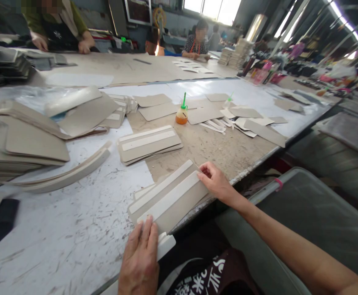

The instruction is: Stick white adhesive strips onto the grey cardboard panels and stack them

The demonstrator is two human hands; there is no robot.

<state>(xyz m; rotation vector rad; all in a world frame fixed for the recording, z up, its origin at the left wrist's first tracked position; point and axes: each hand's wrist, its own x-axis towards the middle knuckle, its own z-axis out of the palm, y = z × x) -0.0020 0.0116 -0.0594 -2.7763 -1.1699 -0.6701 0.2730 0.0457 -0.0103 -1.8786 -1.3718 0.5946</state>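
Note:
A beige flat panel (179, 209) lies at the table's near edge, with two long white strips along it. My right hand (216, 182) is closed in a pinch on the far end of the nearer white strip (169, 196), at the panel's upper right corner. My left hand (140, 254) is open, its outstretched fingertips resting on that strip's near end; its thumb is hidden. A few short white strips (166, 245) stick out beside and under the left hand. Just beyond lies a small stack of similar panels (150, 143) with white strips on top.
A bottle of orange liquid with a green nozzle (182, 114) stands mid-table. Piled beige panels (28, 139) and a curved strip (71, 174) lie left; loose pieces (255, 127) lie right. Across the table is a co-worker (59, 32). A grey bin (304, 213) stands at right.

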